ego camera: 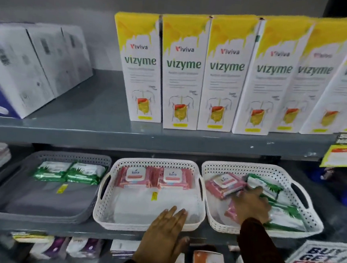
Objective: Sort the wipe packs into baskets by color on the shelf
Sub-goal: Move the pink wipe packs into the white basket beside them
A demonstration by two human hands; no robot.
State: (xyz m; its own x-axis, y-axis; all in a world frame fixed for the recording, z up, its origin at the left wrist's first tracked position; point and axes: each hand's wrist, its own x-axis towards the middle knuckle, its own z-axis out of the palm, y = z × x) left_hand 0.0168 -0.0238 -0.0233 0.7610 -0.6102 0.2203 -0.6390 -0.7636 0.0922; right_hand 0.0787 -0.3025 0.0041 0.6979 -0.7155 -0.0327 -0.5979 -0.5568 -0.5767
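Note:
Three baskets stand side by side on the middle shelf. The grey basket [38,205] at the left holds two green wipe packs [69,173]. The middle white basket [108,215] holds two pink wipe packs [154,178] at its back. The right white basket [310,223] holds mixed packs: a pink pack [223,185] at the back left, another pink pack [231,210] under my wrist, and green packs [284,214]. My left hand [165,232] rests flat on the front rim of the middle basket, fingers apart. My right hand [252,204] reaches into the right basket over the packs; its fingertips are hidden.
A row of tall yellow-and-white Vizyme boxes [183,74] fills the upper shelf, with white cartons [28,66] to their left. The shelf below carries small boxed goods [208,262]. A promotional sign [322,261] hangs at the lower right, and yellow tags [345,153] at the upper right.

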